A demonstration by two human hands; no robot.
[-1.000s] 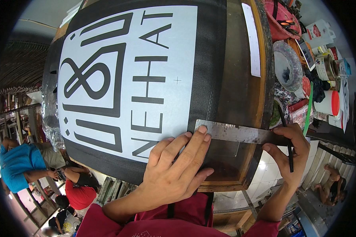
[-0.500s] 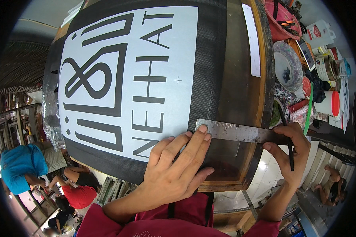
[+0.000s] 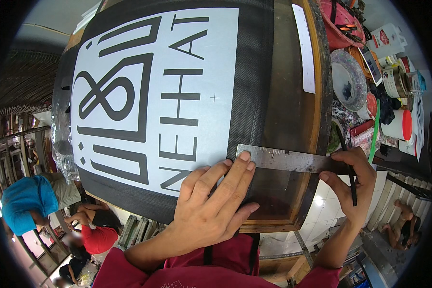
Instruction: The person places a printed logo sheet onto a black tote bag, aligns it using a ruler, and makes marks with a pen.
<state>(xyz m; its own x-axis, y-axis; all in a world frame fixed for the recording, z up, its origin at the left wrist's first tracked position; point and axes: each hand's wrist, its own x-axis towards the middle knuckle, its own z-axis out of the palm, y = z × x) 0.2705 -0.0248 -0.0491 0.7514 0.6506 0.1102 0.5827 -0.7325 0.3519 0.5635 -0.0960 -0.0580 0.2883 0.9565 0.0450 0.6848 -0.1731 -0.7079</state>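
A white printed sheet [image 3: 224,62] with large black lettering and a looping emblem lies on black woven fabric [image 3: 255,77], which rests on a wood-framed panel [image 3: 289,120]. My left hand [image 3: 209,204] is spread flat over the sheet's near corner, its fingertips pressing one end of a metal ruler [image 3: 285,160]. The ruler runs rightward from the fabric across the panel's wooden edge. At its other end, my right hand [image 3: 355,180] pinches it between thumb and fingers. A thin black pen [image 3: 354,189] is also tucked in that hand, pointing toward me.
A white strip [image 3: 304,48] lies along the panel's right side. Beyond it stand a pink tub [image 3: 340,24], a clear bowl [image 3: 349,79], a red-lidded tub [image 3: 398,126] and several cans. People sit or bend at lower left, one in a blue shirt [image 3: 26,204]; another person [image 3: 403,225] is at right.
The sheet and ruler sit very slightly farther left in the picture. Both hands keep their hold. At lower left, the person in red has shifted a little.
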